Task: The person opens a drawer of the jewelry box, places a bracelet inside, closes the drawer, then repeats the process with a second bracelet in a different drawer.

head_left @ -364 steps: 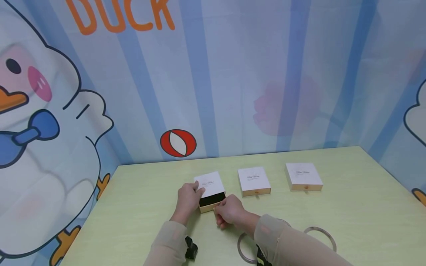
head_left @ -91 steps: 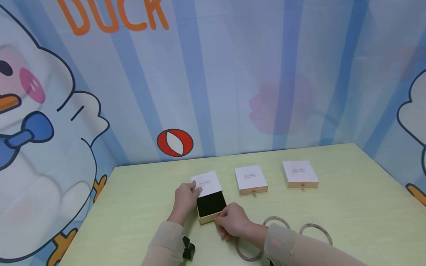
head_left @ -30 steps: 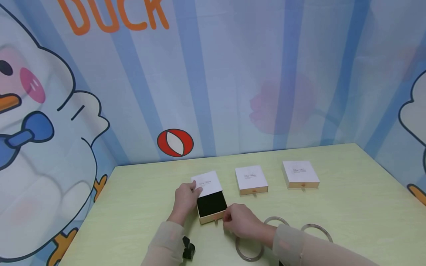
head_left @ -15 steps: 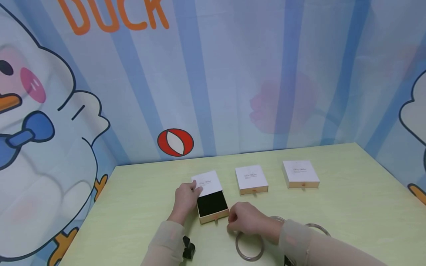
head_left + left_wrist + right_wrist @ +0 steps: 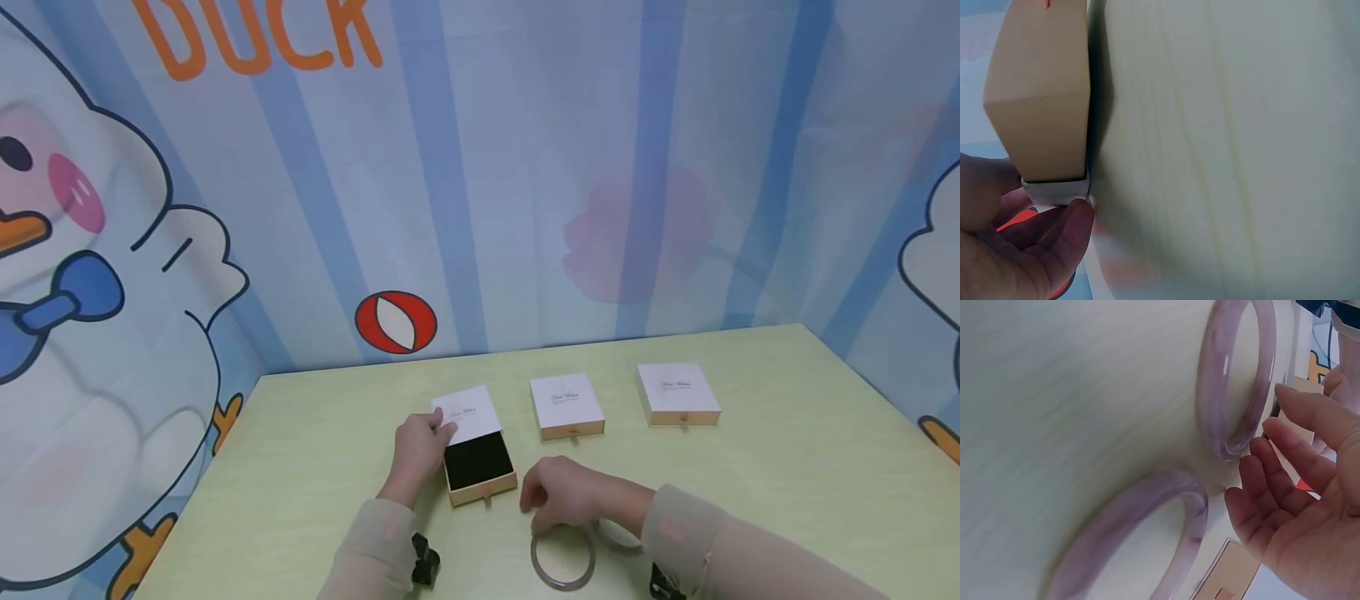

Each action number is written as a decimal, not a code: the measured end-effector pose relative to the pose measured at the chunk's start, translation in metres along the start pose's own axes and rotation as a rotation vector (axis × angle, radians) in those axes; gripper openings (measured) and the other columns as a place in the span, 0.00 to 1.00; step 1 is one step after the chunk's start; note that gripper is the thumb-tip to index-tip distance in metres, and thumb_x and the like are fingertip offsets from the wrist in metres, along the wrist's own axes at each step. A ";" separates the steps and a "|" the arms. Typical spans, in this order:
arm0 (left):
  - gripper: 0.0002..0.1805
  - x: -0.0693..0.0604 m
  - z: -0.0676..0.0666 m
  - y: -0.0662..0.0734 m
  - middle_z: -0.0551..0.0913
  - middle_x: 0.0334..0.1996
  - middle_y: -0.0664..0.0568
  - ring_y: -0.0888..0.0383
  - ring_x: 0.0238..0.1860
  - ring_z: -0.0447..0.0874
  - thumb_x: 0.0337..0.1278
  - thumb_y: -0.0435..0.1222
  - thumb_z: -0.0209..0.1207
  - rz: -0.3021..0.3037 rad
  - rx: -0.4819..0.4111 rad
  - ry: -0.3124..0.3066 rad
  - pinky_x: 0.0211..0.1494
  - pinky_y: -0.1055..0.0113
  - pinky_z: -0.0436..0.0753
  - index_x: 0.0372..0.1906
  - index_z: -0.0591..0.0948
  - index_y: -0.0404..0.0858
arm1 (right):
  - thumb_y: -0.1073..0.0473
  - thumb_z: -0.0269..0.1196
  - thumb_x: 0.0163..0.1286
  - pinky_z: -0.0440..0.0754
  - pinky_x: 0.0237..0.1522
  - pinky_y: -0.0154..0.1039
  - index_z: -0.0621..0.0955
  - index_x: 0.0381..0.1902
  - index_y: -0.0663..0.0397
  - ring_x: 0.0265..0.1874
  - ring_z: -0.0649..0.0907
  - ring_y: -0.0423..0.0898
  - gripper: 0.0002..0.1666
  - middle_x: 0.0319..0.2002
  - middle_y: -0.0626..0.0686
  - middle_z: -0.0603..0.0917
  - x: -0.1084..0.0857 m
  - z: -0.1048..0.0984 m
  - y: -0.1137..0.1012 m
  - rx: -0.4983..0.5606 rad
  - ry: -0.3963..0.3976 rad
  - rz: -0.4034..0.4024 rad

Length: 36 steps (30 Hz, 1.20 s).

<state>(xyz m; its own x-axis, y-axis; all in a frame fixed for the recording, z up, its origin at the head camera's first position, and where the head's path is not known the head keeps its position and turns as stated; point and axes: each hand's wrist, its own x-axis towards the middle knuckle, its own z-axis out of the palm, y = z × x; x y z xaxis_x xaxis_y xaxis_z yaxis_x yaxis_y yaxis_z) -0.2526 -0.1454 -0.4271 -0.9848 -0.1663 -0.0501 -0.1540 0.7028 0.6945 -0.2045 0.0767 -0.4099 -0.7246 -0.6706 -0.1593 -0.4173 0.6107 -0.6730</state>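
My left hand (image 5: 422, 450) grips the white sleeve (image 5: 468, 414) of the leftmost box from its left side, thumb on top. The box's drawer (image 5: 477, 461) is pulled out toward me, showing a black lining. In the left wrist view, my fingers pinch the sleeve's edge (image 5: 1057, 192) beside the tan drawer (image 5: 1041, 112). My right hand (image 5: 566, 493) hovers at the far edge of a greyish bangle (image 5: 562, 586). The right wrist view shows that hand (image 5: 1300, 469) with loosely bent, parted fingers holding nothing, near one purplish bangle (image 5: 1213, 381); another bangle (image 5: 1097, 544) lies beside it.
Two closed white boxes stand farther back, one in the middle (image 5: 566, 400) and one at the right (image 5: 678, 387). Another bangle (image 5: 618, 537) lies partly under my right forearm. A printed curtain (image 5: 510, 167) rises behind the table (image 5: 330, 417).
The drawer was slid farther out of its sleeve earlier. My right hand has since let go of its pull tab and moved right to the bangle. My left hand has stayed on the sleeve.
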 end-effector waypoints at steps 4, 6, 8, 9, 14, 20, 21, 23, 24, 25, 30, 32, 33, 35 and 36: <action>0.23 0.000 0.000 0.001 0.74 0.62 0.44 0.56 0.54 0.73 0.63 0.38 0.58 -0.003 -0.004 0.000 0.45 0.62 0.73 0.61 0.73 0.35 | 0.68 0.69 0.47 0.71 0.33 0.30 0.84 0.28 0.56 0.28 0.72 0.35 0.08 0.25 0.44 0.80 -0.001 -0.001 0.001 -0.022 -0.004 -0.010; 0.23 0.000 0.000 0.001 0.74 0.62 0.44 0.56 0.56 0.73 0.63 0.38 0.58 0.000 -0.004 0.003 0.45 0.62 0.74 0.61 0.73 0.35 | 0.68 0.69 0.48 0.71 0.32 0.29 0.84 0.27 0.56 0.27 0.72 0.35 0.07 0.24 0.43 0.79 -0.001 0.000 0.001 -0.030 -0.005 -0.012; 0.23 0.000 0.000 0.001 0.74 0.62 0.44 0.55 0.57 0.73 0.63 0.38 0.58 0.000 -0.004 0.002 0.46 0.62 0.74 0.61 0.73 0.35 | 0.67 0.69 0.49 0.70 0.31 0.29 0.84 0.26 0.55 0.26 0.72 0.35 0.06 0.23 0.43 0.79 -0.001 0.000 0.001 -0.025 -0.008 -0.007; 0.23 0.000 0.000 0.001 0.74 0.62 0.44 0.55 0.57 0.73 0.63 0.38 0.58 0.000 -0.006 0.004 0.46 0.62 0.74 0.61 0.73 0.35 | 0.67 0.69 0.49 0.70 0.31 0.30 0.84 0.26 0.55 0.26 0.72 0.35 0.05 0.23 0.42 0.79 -0.001 0.000 0.002 -0.024 -0.010 -0.004; 0.23 -0.001 0.000 0.001 0.74 0.61 0.44 0.53 0.61 0.72 0.63 0.38 0.58 0.000 -0.012 0.004 0.49 0.60 0.75 0.61 0.73 0.35 | 0.66 0.69 0.52 0.69 0.30 0.30 0.84 0.24 0.54 0.25 0.72 0.35 0.03 0.22 0.42 0.79 -0.001 0.000 0.003 -0.025 -0.025 0.014; 0.23 0.000 0.000 0.000 0.75 0.61 0.44 0.51 0.62 0.72 0.63 0.38 0.58 0.010 -0.008 0.012 0.54 0.58 0.75 0.61 0.73 0.34 | 0.66 0.70 0.51 0.70 0.30 0.30 0.84 0.23 0.53 0.26 0.72 0.36 0.04 0.23 0.42 0.77 -0.002 0.000 0.004 -0.040 -0.028 0.024; 0.23 0.000 0.000 0.000 0.75 0.61 0.43 0.51 0.62 0.72 0.62 0.38 0.58 0.017 -0.002 0.015 0.54 0.58 0.76 0.61 0.74 0.34 | 0.66 0.70 0.51 0.69 0.30 0.30 0.84 0.23 0.53 0.27 0.71 0.36 0.04 0.24 0.42 0.77 -0.003 0.000 0.004 -0.041 -0.029 0.024; 0.23 0.000 0.001 0.000 0.75 0.60 0.44 0.51 0.62 0.72 0.62 0.38 0.58 0.019 0.000 0.017 0.54 0.58 0.76 0.60 0.74 0.34 | 0.66 0.70 0.51 0.69 0.30 0.30 0.84 0.23 0.52 0.27 0.71 0.36 0.05 0.24 0.42 0.77 -0.003 -0.001 0.004 -0.042 -0.034 0.025; 0.23 0.000 0.001 0.001 0.76 0.60 0.44 0.51 0.62 0.72 0.62 0.38 0.58 0.019 0.001 0.017 0.54 0.58 0.76 0.60 0.74 0.34 | 0.66 0.70 0.50 0.69 0.30 0.30 0.84 0.22 0.52 0.27 0.71 0.36 0.05 0.25 0.42 0.77 -0.003 0.000 0.004 -0.045 -0.036 0.026; 0.23 0.000 0.001 0.000 0.76 0.60 0.43 0.51 0.62 0.72 0.62 0.38 0.58 0.019 0.001 0.016 0.54 0.58 0.76 0.60 0.74 0.34 | 0.66 0.70 0.50 0.70 0.30 0.30 0.84 0.22 0.51 0.27 0.71 0.36 0.05 0.25 0.42 0.76 -0.002 0.000 0.004 -0.047 -0.040 0.027; 0.23 0.000 0.000 0.000 0.75 0.61 0.43 0.50 0.63 0.71 0.62 0.38 0.58 0.014 -0.002 0.013 0.54 0.57 0.76 0.61 0.73 0.34 | 0.67 0.70 0.51 0.69 0.31 0.30 0.84 0.21 0.49 0.28 0.71 0.36 0.07 0.26 0.41 0.75 -0.002 0.000 0.004 -0.069 -0.058 0.034; 0.23 -0.001 0.000 0.000 0.75 0.61 0.43 0.50 0.63 0.71 0.63 0.38 0.58 0.015 -0.004 0.013 0.55 0.57 0.76 0.61 0.73 0.34 | 0.66 0.70 0.52 0.69 0.32 0.30 0.84 0.21 0.49 0.28 0.70 0.36 0.07 0.26 0.41 0.75 -0.002 0.000 0.004 -0.084 -0.064 0.032; 0.23 0.000 0.000 0.000 0.75 0.61 0.43 0.50 0.63 0.71 0.63 0.38 0.58 0.015 -0.005 0.012 0.56 0.56 0.76 0.61 0.73 0.34 | 0.66 0.70 0.52 0.69 0.32 0.30 0.84 0.21 0.49 0.28 0.70 0.36 0.06 0.26 0.41 0.75 -0.002 0.000 0.004 -0.092 -0.067 0.029; 0.23 0.000 0.000 -0.001 0.75 0.61 0.43 0.50 0.63 0.70 0.63 0.38 0.58 0.012 -0.009 0.011 0.57 0.56 0.75 0.61 0.73 0.34 | 0.66 0.69 0.53 0.69 0.33 0.30 0.84 0.22 0.51 0.28 0.70 0.36 0.05 0.26 0.40 0.75 -0.002 0.000 0.004 -0.108 -0.071 0.021; 0.23 0.000 0.000 -0.001 0.75 0.61 0.43 0.50 0.63 0.70 0.63 0.38 0.58 0.011 -0.010 0.009 0.57 0.56 0.75 0.61 0.73 0.34 | 0.66 0.69 0.53 0.69 0.33 0.30 0.84 0.22 0.51 0.28 0.70 0.35 0.05 0.26 0.40 0.75 -0.002 0.000 0.005 -0.115 -0.071 0.017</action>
<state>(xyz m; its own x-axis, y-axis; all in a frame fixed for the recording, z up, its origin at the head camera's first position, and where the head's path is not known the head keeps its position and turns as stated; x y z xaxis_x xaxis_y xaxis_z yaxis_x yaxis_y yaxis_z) -0.2522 -0.1461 -0.4277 -0.9856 -0.1655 -0.0360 -0.1428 0.6980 0.7018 -0.2051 0.0810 -0.4125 -0.6930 -0.6855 -0.2232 -0.4688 0.6637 -0.5828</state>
